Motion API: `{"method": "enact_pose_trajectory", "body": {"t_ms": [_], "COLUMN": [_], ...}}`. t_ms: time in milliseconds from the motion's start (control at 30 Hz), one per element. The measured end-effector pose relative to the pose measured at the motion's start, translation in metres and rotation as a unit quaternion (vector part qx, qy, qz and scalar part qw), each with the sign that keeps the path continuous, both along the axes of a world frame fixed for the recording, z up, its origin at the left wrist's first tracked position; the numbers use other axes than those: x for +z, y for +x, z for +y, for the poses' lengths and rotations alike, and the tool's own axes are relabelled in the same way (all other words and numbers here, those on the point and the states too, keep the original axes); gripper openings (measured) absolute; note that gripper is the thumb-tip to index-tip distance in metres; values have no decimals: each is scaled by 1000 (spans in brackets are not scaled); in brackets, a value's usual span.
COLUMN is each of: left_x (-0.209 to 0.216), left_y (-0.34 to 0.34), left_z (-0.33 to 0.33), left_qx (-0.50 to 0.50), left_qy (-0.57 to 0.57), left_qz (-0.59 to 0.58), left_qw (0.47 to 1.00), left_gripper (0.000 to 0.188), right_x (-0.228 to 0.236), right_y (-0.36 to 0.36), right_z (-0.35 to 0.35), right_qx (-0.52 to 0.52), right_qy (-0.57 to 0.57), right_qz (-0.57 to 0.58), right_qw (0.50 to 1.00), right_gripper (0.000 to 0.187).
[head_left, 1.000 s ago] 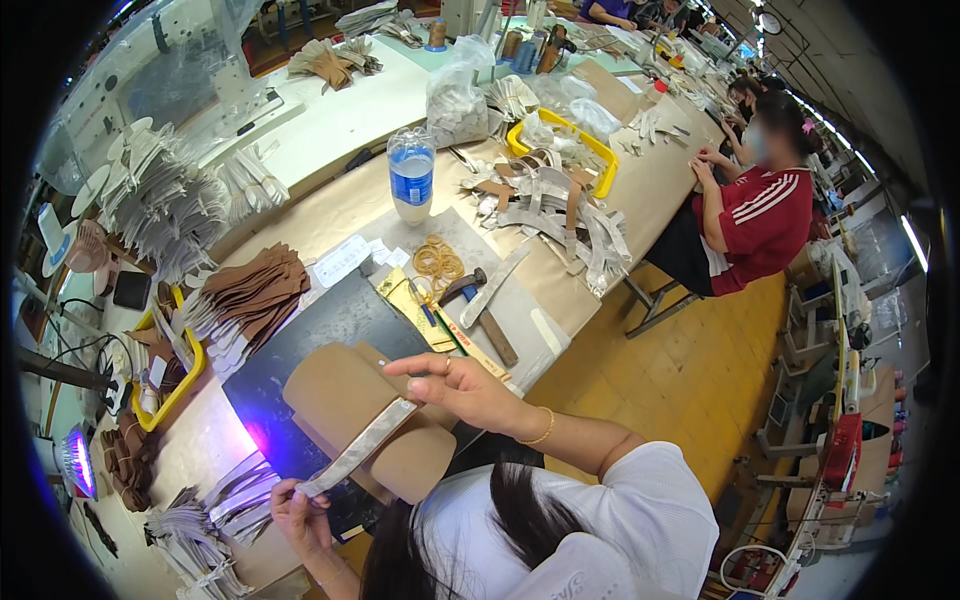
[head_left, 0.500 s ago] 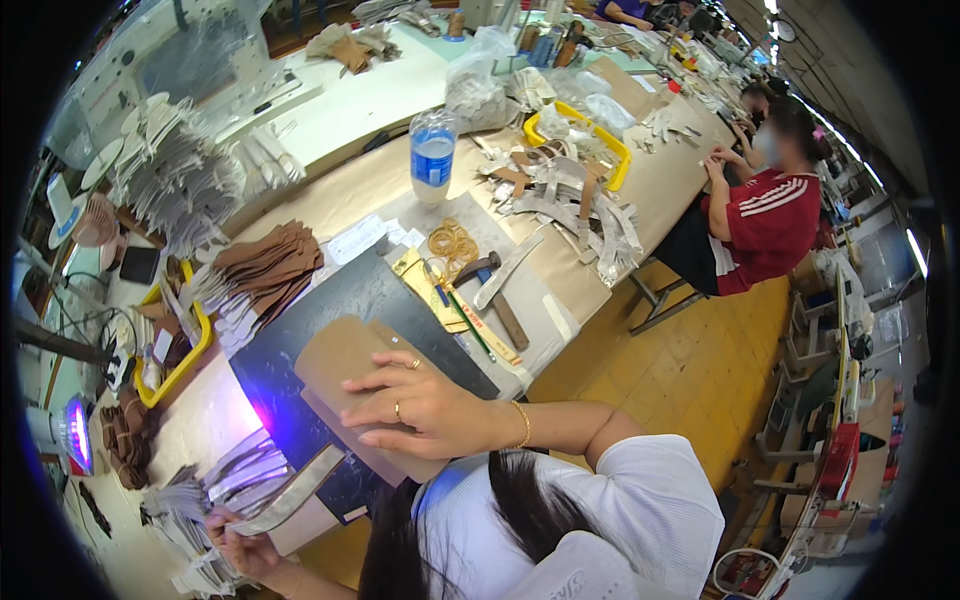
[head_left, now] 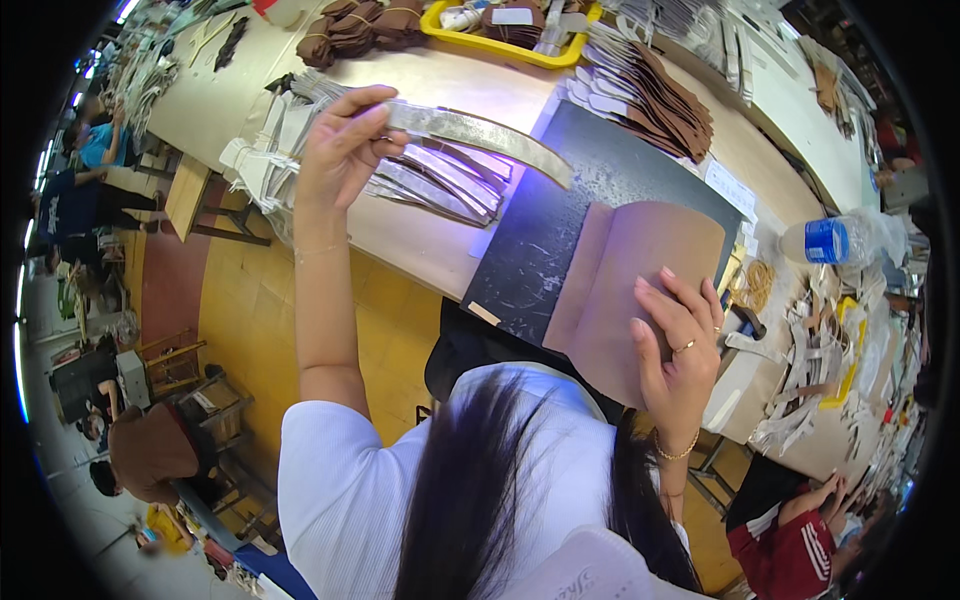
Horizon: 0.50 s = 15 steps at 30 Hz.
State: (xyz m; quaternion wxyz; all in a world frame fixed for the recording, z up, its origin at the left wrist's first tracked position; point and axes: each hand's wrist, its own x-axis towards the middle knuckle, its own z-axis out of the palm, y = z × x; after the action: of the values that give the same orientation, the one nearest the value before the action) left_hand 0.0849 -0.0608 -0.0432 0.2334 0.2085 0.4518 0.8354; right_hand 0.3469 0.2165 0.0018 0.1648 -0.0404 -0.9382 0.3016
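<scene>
My left hand (head_left: 345, 140) is raised over the table, its thumb and fingers pinching one end of a curved pale grey strip (head_left: 490, 137) with a thin brown edge. The strip's far end hangs over a dark, scratched cutting board (head_left: 535, 255). On that board lie brown sheets (head_left: 640, 275), overlapping and slightly curled. My right hand (head_left: 680, 345) rests on their right side with fingers spread, gripping nothing. Below the held strip sits a bundle of similar grey and brown strips (head_left: 450, 185), lit violet.
Stacked brown pieces (head_left: 655, 100) lie beyond the board, near a yellow tray (head_left: 510, 50) of parts. Rolled brown bundles (head_left: 365, 30) sit at the back. To the right are a water bottle (head_left: 815, 241), rubber bands (head_left: 752, 287) and loose strips (head_left: 800, 375). A co-worker in red (head_left: 790, 550) sits lower right.
The view has swung to the left. My left hand still pinches the strip and now shows higher in the picture, above the bundle. My right hand stays on the brown sheets.
</scene>
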Motion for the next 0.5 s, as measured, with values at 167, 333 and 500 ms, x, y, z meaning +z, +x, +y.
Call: {"method": "enact_pose_trajectory", "body": {"t_ms": [167, 333, 500], "left_x": [-46, -64, -48], "left_y": [-33, -58, -50], "left_z": [-27, -39, -38], "left_qx": [32, 63, 198], "left_qy": [-301, -465, -634], "left_qz": [-52, -16, 228], "left_qw": [952, 883, 712], "left_gripper": [26, 25, 26], "right_x": [4, 2, -1], "right_y": [-2, -1, 2], "right_z": [1, 2, 0], "right_qx": [2, 2, -4], "right_qy": [7, 3, -57], "right_qz": [-2, 10, 64], "right_qw": [1000, 1000, 996], "right_gripper": [21, 21, 19]}}
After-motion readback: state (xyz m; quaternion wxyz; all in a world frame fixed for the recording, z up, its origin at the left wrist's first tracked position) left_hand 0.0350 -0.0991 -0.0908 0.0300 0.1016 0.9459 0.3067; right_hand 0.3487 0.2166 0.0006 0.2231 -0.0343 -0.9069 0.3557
